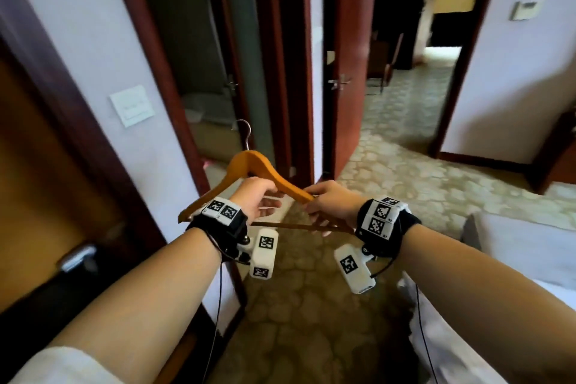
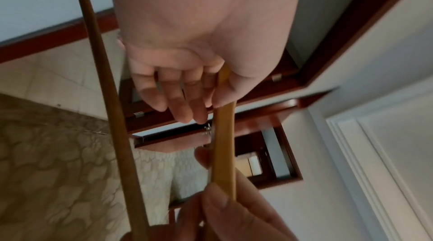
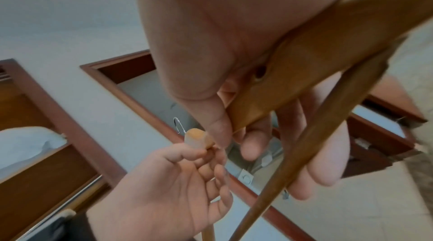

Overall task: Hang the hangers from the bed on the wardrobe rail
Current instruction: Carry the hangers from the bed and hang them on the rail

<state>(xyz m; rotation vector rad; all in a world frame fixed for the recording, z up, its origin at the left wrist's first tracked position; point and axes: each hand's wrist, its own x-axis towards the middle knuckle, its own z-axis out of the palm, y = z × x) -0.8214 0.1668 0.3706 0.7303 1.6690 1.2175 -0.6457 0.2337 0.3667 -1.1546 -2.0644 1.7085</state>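
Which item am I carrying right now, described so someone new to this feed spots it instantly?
Start from the dark red door frames straight ahead, then drop to the two hands meeting in front of them. The left hand and right hand both hold a wooden hanger. Nothing else here has that orange-brown arched shape with a metal hook on top.

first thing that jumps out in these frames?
The wooden hanger, held mid-air at centre by both hands, metal hook pointing up. The left hand pinches the sloped arm near the peak; the right hand grips the same arm lower down. Behind, dark red door frames open onto a patterned carpet.
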